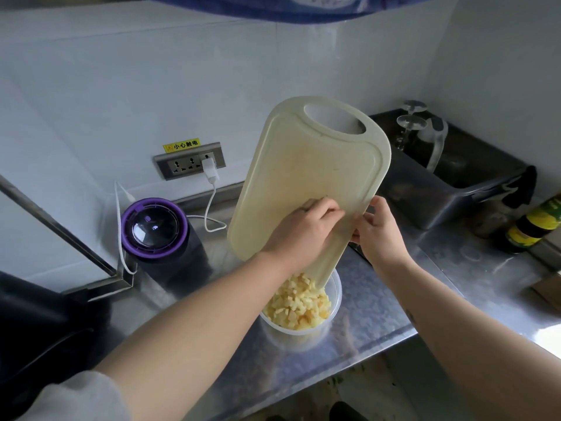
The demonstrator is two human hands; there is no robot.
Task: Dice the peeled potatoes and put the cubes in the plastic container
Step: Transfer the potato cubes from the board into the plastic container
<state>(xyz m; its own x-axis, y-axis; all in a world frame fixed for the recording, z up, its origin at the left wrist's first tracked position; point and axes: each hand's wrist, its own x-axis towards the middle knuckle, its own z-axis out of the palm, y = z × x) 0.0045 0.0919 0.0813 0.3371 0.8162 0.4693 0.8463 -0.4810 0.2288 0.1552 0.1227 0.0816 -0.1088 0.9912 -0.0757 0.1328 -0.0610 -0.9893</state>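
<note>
Small yellow potato cubes [296,308] piled up in a clear round plastic container [337,296], nearly full, standing upright on the shiny metal counter [379,299]. Pale cutting board [309,165] tipped up steeply above, bottom corner dipping just inside the rim

A white panelled wall [91,86] fills the view from nine to twelve o'clock, softly and evenly lit. At ten o'clock it carries a grey metal socket strip [182,165] under a small yellow warning label [181,145]. A plain white side wall [501,56] meets it at one o'clock. A scuffed stainless-steel counter [379,299] spans the middle, and at five o'clock there is pale, speckled floor [364,390].
</note>
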